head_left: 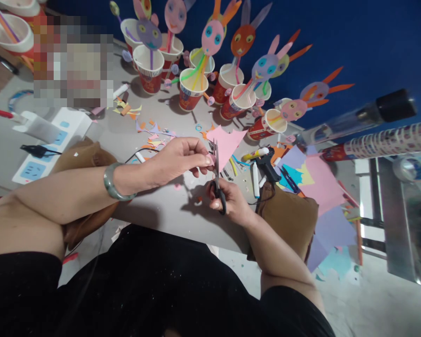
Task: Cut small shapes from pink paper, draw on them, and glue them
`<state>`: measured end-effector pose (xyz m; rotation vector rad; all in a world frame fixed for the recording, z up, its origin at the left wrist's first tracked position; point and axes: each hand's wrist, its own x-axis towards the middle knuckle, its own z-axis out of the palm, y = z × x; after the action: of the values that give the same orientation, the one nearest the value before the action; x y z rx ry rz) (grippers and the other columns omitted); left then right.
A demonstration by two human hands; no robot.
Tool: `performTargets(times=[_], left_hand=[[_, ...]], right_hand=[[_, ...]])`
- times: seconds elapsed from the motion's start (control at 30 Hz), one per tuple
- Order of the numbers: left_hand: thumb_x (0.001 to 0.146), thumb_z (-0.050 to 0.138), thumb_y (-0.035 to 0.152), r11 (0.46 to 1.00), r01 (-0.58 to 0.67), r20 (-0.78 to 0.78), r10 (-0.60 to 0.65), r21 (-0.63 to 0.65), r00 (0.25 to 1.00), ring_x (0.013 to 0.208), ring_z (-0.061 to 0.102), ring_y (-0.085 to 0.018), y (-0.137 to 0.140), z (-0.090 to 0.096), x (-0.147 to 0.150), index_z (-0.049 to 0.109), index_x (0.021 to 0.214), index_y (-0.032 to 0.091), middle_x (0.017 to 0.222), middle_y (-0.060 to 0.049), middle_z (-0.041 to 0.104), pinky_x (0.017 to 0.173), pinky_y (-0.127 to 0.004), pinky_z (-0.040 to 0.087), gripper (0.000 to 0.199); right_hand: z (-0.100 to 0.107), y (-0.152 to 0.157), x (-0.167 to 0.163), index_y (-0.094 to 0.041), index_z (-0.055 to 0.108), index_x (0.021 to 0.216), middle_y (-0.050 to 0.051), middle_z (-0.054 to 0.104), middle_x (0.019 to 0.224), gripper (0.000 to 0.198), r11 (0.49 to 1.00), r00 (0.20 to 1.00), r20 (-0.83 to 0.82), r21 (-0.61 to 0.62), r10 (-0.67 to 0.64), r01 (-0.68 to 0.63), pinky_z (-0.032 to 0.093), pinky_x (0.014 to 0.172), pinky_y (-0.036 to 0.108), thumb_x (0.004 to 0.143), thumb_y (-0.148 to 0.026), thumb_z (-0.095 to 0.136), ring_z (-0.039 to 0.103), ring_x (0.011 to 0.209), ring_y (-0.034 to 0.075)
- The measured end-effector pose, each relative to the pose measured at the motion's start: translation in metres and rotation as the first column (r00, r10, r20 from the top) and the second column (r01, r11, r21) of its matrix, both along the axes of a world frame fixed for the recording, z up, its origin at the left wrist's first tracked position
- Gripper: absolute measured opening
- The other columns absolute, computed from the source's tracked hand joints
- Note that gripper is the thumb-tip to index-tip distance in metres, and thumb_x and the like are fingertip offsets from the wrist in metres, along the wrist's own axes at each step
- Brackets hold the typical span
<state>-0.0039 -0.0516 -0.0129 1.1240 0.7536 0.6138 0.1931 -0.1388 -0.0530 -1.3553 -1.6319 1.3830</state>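
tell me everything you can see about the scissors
The scissors have black handles, seemingly plastic, and slim, grey, metal-looking blades. The right hand grips them by the handle loops, its fingers partly hiding these. They are held over the table, the blades pointing away from the person, their tips slightly parted. The fingertips of the left hand are right beside the blades; whether they touch is unclear. Pink paper shows behind the tips.

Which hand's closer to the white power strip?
Left. The left hand is to the right of the power strip in the picture, apart from it. The right hand, holding the scissors, is farther to the right.
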Motion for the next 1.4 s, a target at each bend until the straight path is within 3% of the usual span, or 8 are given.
performTargets(times=[0.47, 1.0, 1.4], left_hand=[[0.079, 0.067, 0.020, 1.000, 0.000, 0.024, -0.001, 0.018, 1.000, 0.063, 0.059, -0.008, 0.0007, -0.0008, 0.0001, 0.060, 0.072, 0.017, 0.071, 0.000, 0.066, 0.062, -0.024, 0.049, 0.011], [0.080, 0.068, 0.019, 0.994, -0.024, 0.032, 0.020, 0.108, 0.999, 0.065, 0.060, -0.008, 0.0019, -0.0025, -0.0010, 0.061, 0.073, 0.017, 0.071, 0.001, 0.066, 0.062, -0.024, 0.049, 0.011], [0.081, 0.068, 0.021, 0.991, -0.019, 0.007, 0.018, 0.135, 1.000, 0.065, 0.060, -0.008, 0.0014, -0.0029, -0.0020, 0.060, 0.075, 0.017, 0.073, 0.001, 0.066, 0.062, -0.023, 0.050, 0.010]], right_hand=[[-0.0010, -0.0004, -0.0002, -0.020, 0.050, 0.063, -0.002, 0.051, 0.062, 0.070, 0.999, 1.000, 0.026, 0.041, 0.014, -0.015, 0.034, 0.059, 0.028, 0.068, -0.089, 0.063, 0.042, 0.060, 0.012], [0.0021, -0.0002, -0.0017, -0.020, 0.050, 0.062, -0.003, 0.051, 0.061, 0.070, 1.000, 1.000, -0.023, -0.019, 0.010, -0.010, 0.032, 0.057, 0.027, 0.065, -0.088, 0.067, 0.041, 0.059, 0.011], [0.0012, -0.0009, -0.0017, -0.020, 0.051, 0.064, -0.003, 0.052, 0.061, 0.068, 1.000, 0.999, -0.039, 0.006, 0.014, -0.014, 0.033, 0.059, 0.028, 0.068, -0.086, 0.067, 0.041, 0.059, 0.011]])
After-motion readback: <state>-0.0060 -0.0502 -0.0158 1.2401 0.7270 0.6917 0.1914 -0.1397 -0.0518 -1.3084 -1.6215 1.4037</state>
